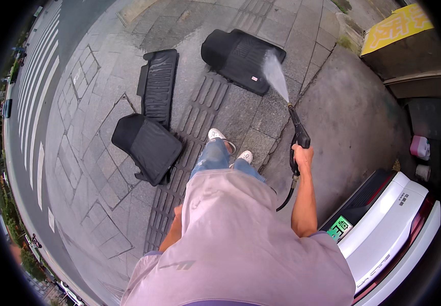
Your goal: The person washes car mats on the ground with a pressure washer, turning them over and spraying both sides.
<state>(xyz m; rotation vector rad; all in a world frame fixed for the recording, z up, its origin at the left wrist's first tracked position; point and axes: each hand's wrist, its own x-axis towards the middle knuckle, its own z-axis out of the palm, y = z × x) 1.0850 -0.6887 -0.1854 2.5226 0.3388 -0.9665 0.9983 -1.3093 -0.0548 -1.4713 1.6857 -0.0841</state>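
Note:
My right hand (303, 155) is closed around the grip of a black pressure washer gun (298, 125), held out ahead of me. A white fan of water (275, 76) leaves its nozzle and strikes the right part of a black car floor mat (230, 53) lying on the paving. From the gun's lower end a black hose (287, 196) curves down behind my shirt. My left hand (178, 210) hangs by my left side, mostly covered by the shirt, its fingers hidden. Left of the tactile strip lie a long ridged mat (160, 86) and another black mat (151, 150) overlapping its near end.
Tactile paving (195, 112) runs past my feet. A white car (383, 224) stands close on my right. Beyond it are a yellow-topped stand (396, 30) and a pink-and-white container (420, 147). A road with a crosswalk (39, 97) lies at far left.

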